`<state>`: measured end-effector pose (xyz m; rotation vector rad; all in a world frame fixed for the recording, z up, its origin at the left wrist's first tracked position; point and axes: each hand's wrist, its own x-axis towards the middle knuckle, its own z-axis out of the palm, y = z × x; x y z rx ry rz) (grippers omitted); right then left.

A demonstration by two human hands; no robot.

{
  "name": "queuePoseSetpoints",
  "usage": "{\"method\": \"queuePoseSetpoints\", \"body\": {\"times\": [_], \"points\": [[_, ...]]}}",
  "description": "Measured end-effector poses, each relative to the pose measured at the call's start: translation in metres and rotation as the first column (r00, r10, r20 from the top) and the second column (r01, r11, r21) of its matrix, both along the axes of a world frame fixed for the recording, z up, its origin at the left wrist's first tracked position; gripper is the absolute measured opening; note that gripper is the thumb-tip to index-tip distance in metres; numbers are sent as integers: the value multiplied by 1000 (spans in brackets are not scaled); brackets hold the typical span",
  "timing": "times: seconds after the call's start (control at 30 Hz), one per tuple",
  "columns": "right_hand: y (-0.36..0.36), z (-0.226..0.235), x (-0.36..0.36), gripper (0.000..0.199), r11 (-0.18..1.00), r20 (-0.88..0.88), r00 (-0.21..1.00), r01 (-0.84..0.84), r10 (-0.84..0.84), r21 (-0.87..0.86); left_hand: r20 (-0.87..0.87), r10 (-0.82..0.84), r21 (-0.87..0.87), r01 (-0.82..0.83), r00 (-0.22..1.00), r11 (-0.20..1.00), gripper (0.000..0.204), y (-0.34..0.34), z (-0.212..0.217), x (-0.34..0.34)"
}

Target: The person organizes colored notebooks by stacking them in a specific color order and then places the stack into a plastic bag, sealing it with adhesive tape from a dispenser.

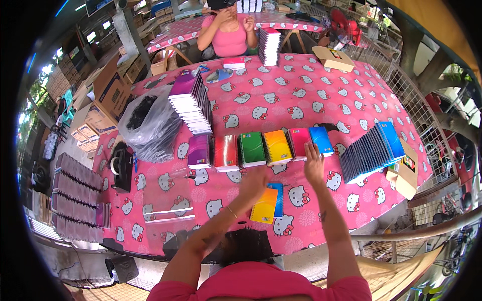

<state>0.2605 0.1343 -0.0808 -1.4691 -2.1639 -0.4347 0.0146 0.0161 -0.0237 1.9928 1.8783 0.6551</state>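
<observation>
1. Notebook, yellow, loose [263,207] – on the near part of the table, slanted, overlapping a loose blue notebook [279,199].
2. Left hand [255,181] – just above the loose yellow notebook's upper edge, apart from the other hand; blurred, so whether its fingers grip anything cannot be told.
3. Right hand [315,159] – fingers extended, unclenched, laid at the seam between a pink notebook pile [298,138] and a blue notebook pile [321,138].
4. Remainder of that row, running leftward: yellow pile [277,144], green pile [252,145], red pile [226,149], purple pile [199,150].
5. Tall purple stack [187,89], behind the row's left end.
6. Leaning blue stack [389,138], right of the row, beside an open cardboard box [407,183].
7. Grey plastic bag [159,143] and black tape dispenser [122,175], left.
8. Patterned pink tablecloth [306,216], beneath all the above.
9. Another person [226,37], in pink, across the table.
</observation>
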Motion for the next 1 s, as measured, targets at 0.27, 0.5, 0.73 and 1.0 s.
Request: {"method": "queuePoseSetpoints", "body": {"times": [0.27, 0.5, 0.73, 1.0], "points": [[-164, 41, -73, 27, 918, 27, 918, -396, 397, -19, -339, 308, 473, -122, 889, 873, 55, -9, -2, -96], [-209, 2, -69, 29, 734, -433, 824, -541, 365, -411, -198, -13, 376, 88, 980, 922, 48, -45, 23, -102], [-193, 1, -64, 32, 836, -497, 834, -436, 238, -333, -253, -261, 308, 334, 931, 891, 41, -166, -42, -22], [-160, 10, -81, 32, 849, -692, 713, -432, 114, -305, -74, -54, 422, 80, 996, 903, 39, -15, -11, -55]]}}
